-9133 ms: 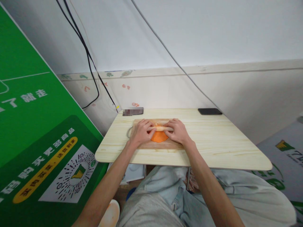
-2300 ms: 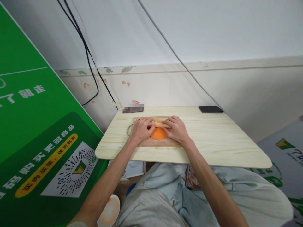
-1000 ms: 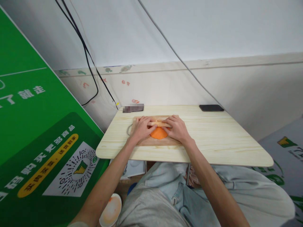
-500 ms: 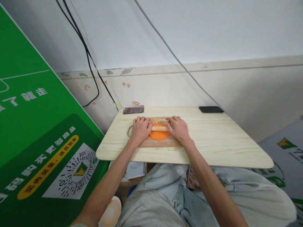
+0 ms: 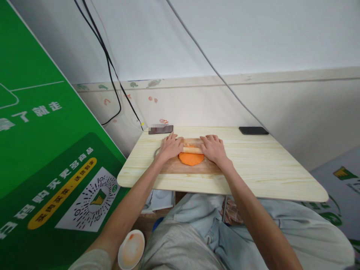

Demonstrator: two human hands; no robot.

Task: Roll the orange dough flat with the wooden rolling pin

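Note:
A pale wooden rolling pin (image 5: 192, 150) lies crosswise over a flat, rounded sheet of orange dough (image 5: 191, 159). My left hand (image 5: 170, 146) holds down the pin's left end, and my right hand (image 5: 213, 147) does the same at the right end. Both palms cover the pin's ends, with the fingers reaching forward over it. Most of the dough shows on the near side of the pin. Under it is a wooden cutting board (image 5: 180, 168) with a metal handle ring (image 5: 156, 152) at its left, partly behind my left hand.
On the light wood table (image 5: 270, 165), a dark phone (image 5: 253, 130) lies at the back right and a dark, partly blurred object (image 5: 161, 129) at the back left. A bowl with orange residue (image 5: 131, 249) sits below, left of my lap. A green banner (image 5: 56, 157) stands left; cables hang against the wall.
My hands have rolled the pin slightly forward over the dough, their fingers stretching farther out. The whole view has shifted a little, and more of the bowl shows.

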